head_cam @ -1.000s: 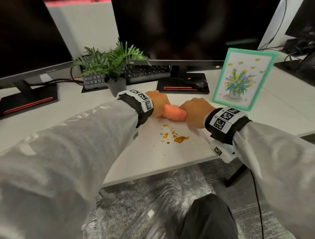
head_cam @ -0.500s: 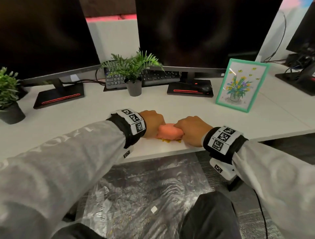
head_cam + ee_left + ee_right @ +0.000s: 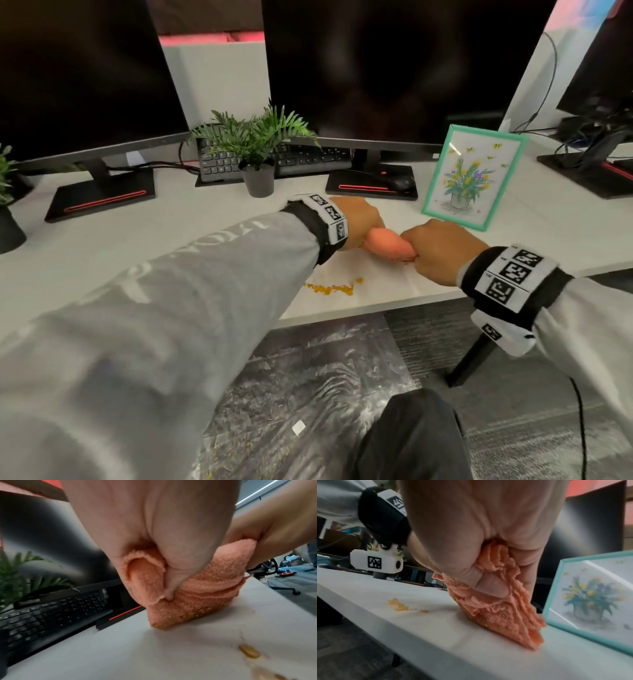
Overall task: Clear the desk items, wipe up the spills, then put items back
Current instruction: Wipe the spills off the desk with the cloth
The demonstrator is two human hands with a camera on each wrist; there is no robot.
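Both hands grip a rolled orange cloth (image 3: 387,246) that presses on the white desk (image 3: 205,222). My left hand (image 3: 358,222) holds its left end, fingers curled round it (image 3: 145,574). My right hand (image 3: 442,251) clutches the right end, thumb pressed into the folds (image 3: 491,588). A smeared line of yellow-orange spill (image 3: 330,288) lies on the desk nearer the front edge than the cloth; it shows too in the left wrist view (image 3: 249,653) and the right wrist view (image 3: 399,605). Yellow specks cling to the cloth's underside (image 3: 197,614).
A teal picture frame (image 3: 474,176) stands just right of the hands. A small potted plant (image 3: 258,161) is behind the left hand, with a keyboard (image 3: 274,161), mouse (image 3: 399,182) and two monitor stands (image 3: 102,197) further back. Another plant (image 3: 7,205) sits far left.
The hands have pushed the cloth back away from the desk's front edge, uncovering a smeared line of spill where the cloth had been half a second ago.
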